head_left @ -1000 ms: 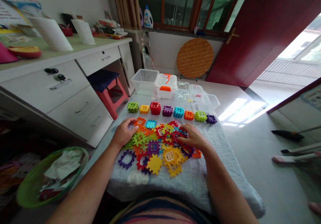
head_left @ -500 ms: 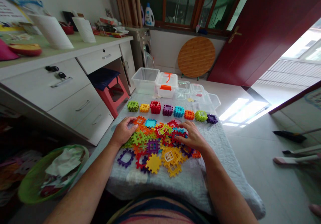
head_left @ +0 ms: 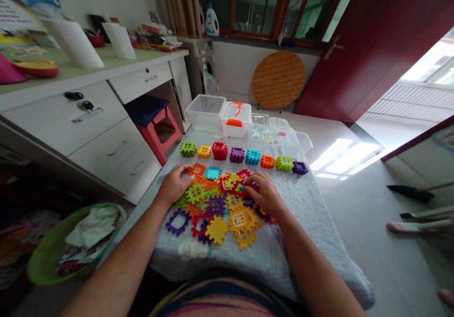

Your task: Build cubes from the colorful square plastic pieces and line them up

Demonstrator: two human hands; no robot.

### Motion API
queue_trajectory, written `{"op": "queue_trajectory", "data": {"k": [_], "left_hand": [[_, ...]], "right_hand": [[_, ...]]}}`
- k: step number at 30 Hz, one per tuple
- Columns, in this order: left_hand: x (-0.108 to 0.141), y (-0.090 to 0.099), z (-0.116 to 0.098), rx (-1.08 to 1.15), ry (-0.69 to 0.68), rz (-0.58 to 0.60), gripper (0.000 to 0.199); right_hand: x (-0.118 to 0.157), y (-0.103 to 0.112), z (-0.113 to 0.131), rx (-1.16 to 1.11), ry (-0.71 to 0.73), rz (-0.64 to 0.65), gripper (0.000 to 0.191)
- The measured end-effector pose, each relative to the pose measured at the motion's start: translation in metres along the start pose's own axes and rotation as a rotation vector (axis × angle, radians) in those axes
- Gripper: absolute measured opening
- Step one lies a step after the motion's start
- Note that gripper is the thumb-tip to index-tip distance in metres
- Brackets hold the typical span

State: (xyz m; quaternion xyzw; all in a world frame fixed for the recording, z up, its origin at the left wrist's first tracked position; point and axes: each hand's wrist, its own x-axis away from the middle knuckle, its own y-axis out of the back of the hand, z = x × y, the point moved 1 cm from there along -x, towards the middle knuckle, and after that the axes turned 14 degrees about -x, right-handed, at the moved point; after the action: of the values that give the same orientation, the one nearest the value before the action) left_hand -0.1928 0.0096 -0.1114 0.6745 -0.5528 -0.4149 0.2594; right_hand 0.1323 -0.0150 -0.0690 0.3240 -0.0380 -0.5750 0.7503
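Note:
Flat notched plastic pieces lie in a pile on the cloth-covered table; among them are a purple piece, a yellow piece and a green piece. My left hand rests at the pile's left edge beside an orange piece, thumb and fingers apart, holding nothing. On the pile's right side my right hand has its fingers closed around a red piece, partly hidden by the fingers. Behind the pile runs a row of small assembled cubes, including a red cube and a blue cube.
Clear plastic boxes and a lidded box with an orange clasp stand at the table's far edge. To the left are a pink stool, a drawer desk and a green basket.
My right hand has shifted slightly left over the pile, its fingers drawn closer together, and the red piece has moved left with it. My left hand has stayed in place.

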Motion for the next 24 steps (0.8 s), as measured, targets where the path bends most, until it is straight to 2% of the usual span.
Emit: {"op": "queue_trajectory", "data": {"k": [4, 7, 9, 13, 15, 18, 21, 24], "left_hand": [[0.0, 0.001, -0.002, 0.005, 0.005, 0.004, 0.041], [0.0, 0.002, -0.004, 0.005, 0.006, 0.006, 0.04], [0.0, 0.003, -0.005, 0.005, 0.008, 0.007, 0.04], [0.0, 0.001, -0.002, 0.011, 0.012, 0.009, 0.041], [0.0, 0.0, 0.0, 0.01, 0.007, 0.013, 0.041], [-0.001, 0.0, 0.002, -0.004, 0.0, 0.017, 0.041], [-0.001, -0.001, 0.002, -0.005, -0.01, 0.015, 0.041], [-0.001, -0.002, 0.003, -0.005, -0.015, 0.018, 0.041]], "right_hand": [[-0.001, 0.006, -0.013, -0.253, -0.178, -0.156, 0.014], [-0.002, 0.007, -0.018, -0.381, -0.286, -0.188, 0.022], [-0.003, 0.008, -0.019, -0.353, -0.284, -0.195, 0.023], [-0.004, 0.021, -0.025, -0.146, -0.17, -0.237, 0.027], [-0.001, 0.033, -0.031, -0.059, -0.158, -0.19, 0.029], [0.005, 0.049, -0.038, 0.038, -0.214, 0.007, 0.028], [0.011, 0.055, -0.037, 0.113, -0.266, 0.182, 0.029], [0.011, 0.052, -0.033, 0.153, -0.28, 0.213, 0.033]]}}
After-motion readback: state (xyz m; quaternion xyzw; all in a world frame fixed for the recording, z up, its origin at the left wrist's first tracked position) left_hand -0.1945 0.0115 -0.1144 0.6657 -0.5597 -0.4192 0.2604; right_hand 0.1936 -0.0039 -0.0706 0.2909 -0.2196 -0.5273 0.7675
